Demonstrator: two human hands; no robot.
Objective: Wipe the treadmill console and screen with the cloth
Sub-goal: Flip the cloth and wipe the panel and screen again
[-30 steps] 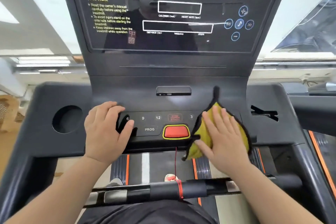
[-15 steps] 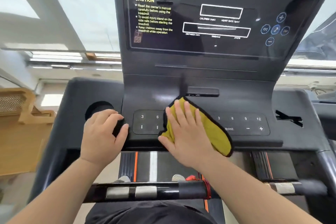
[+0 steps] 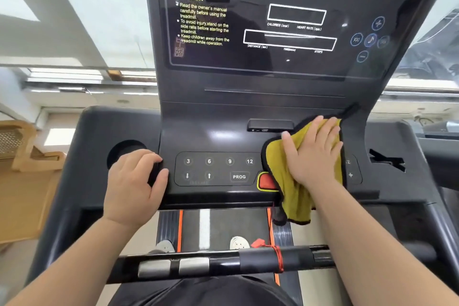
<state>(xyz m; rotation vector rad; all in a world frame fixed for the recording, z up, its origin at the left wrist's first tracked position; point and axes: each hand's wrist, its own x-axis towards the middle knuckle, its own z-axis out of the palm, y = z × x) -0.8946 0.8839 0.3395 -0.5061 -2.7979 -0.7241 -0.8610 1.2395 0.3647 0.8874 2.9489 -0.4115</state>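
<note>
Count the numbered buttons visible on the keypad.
4 fully visible in a row left of the cloth: 3, 6, 9, 12. More probably hide under the cloth; one partly shows at its right.

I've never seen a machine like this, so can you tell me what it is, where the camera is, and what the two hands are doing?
This is a treadmill, a machine for walking or running indoors. The camera sits on the person's head and looks down, so you see their own arms. The big dark panel up top is the screen, with yellow caution words. Below it is the console, with number buttons and one marked PROG. The right hand lies flat on a yellow cloth, pressing it against the console to wipe it. The cloth partly covers a red button. The left hand rests on the console's left side, beside a round cup hole.
</note>
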